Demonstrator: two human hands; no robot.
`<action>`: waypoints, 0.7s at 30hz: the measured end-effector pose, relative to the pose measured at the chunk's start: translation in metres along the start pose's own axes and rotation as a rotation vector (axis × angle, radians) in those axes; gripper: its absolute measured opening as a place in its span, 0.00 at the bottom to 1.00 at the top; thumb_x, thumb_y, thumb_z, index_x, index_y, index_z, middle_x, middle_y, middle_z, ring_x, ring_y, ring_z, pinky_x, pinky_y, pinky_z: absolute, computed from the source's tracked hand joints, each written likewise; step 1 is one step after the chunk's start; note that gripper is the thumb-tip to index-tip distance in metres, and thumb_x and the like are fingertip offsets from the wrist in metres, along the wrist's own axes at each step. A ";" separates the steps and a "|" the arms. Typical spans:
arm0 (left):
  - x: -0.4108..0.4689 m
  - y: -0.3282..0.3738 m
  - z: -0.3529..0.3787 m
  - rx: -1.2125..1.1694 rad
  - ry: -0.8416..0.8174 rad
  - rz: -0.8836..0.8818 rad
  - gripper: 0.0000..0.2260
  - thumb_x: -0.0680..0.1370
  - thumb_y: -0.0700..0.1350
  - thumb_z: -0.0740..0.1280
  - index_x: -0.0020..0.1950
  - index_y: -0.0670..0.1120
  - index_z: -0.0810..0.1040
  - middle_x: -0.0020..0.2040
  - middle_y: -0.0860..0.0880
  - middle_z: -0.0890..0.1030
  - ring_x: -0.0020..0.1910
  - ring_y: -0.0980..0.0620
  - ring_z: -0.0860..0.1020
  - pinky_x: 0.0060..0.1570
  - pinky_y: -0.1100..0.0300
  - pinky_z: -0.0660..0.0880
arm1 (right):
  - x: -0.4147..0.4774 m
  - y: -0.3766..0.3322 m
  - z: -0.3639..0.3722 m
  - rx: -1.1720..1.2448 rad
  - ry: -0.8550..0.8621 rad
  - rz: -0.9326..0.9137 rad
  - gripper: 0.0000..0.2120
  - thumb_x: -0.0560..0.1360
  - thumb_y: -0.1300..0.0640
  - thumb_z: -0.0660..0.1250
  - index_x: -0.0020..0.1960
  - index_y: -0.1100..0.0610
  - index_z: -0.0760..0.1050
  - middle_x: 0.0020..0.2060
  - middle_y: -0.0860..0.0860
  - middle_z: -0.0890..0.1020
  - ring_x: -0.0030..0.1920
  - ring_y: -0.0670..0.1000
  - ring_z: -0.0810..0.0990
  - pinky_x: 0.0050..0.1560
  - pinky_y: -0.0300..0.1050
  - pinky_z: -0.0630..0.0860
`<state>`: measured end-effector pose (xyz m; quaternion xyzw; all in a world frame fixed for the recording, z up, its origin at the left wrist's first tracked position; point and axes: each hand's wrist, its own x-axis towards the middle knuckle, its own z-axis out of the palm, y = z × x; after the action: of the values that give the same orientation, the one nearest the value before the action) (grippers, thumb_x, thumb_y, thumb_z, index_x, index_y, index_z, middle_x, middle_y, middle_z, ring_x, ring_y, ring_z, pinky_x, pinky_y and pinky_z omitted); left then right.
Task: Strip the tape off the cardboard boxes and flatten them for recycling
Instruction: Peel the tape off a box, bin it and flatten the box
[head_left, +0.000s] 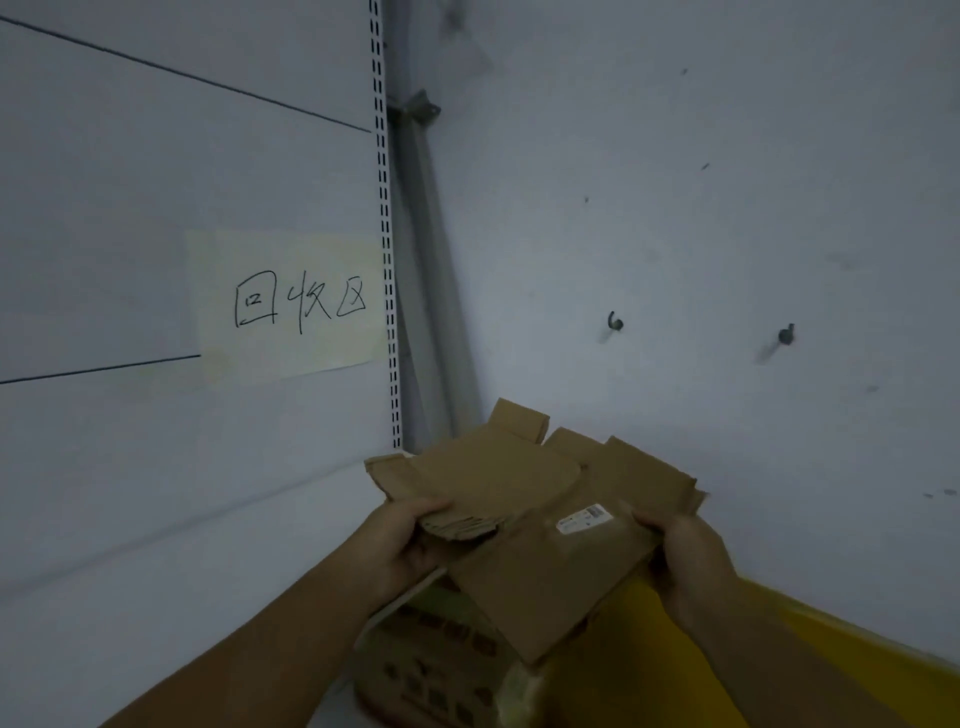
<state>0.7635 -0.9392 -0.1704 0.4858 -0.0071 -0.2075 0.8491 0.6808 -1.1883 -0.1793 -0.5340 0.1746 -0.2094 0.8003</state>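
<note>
A stack of flattened brown cardboard boxes (524, 499) is held in the air in front of a wall corner. The top piece carries a small white shipping label (582, 518). My left hand (410, 540) grips the stack's left edge, thumb on top. The right edge sits in my right hand (685, 556). Both forearms reach up from the bottom of the view. Below the stack lies another cardboard box (441, 670) with printed dark squares on its side, partly hidden by the held pieces.
A paper sign (291, 306) with handwritten characters is stuck on the white panel at left. A slotted metal upright (385, 234) runs down the corner. Two hooks (615, 322) stick out of the right wall. A yellow surface (691, 670) lies at bottom right.
</note>
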 end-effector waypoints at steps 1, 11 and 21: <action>0.007 0.000 0.005 -0.010 0.028 0.045 0.15 0.73 0.34 0.67 0.59 0.41 0.75 0.51 0.38 0.83 0.46 0.39 0.83 0.37 0.49 0.80 | 0.013 -0.001 -0.003 -0.037 -0.034 0.017 0.13 0.68 0.63 0.72 0.51 0.57 0.73 0.44 0.53 0.80 0.46 0.60 0.80 0.50 0.61 0.78; 0.024 0.016 -0.021 0.075 0.550 0.292 0.11 0.74 0.34 0.66 0.56 0.42 0.75 0.53 0.39 0.81 0.50 0.36 0.80 0.48 0.45 0.76 | 0.103 0.014 0.047 -0.522 -0.389 -0.042 0.24 0.67 0.56 0.76 0.58 0.59 0.70 0.45 0.52 0.79 0.46 0.55 0.78 0.46 0.52 0.77; 0.063 0.054 -0.059 0.249 0.650 0.181 0.04 0.77 0.36 0.65 0.50 0.37 0.76 0.40 0.40 0.82 0.37 0.42 0.80 0.34 0.51 0.77 | 0.137 0.059 0.152 -1.161 -0.704 -0.904 0.25 0.77 0.46 0.58 0.72 0.50 0.60 0.76 0.51 0.54 0.74 0.51 0.55 0.72 0.48 0.54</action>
<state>0.8522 -0.8896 -0.1691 0.6233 0.1952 0.0365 0.7563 0.8833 -1.1207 -0.1857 -0.9170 -0.2389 -0.2082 0.2422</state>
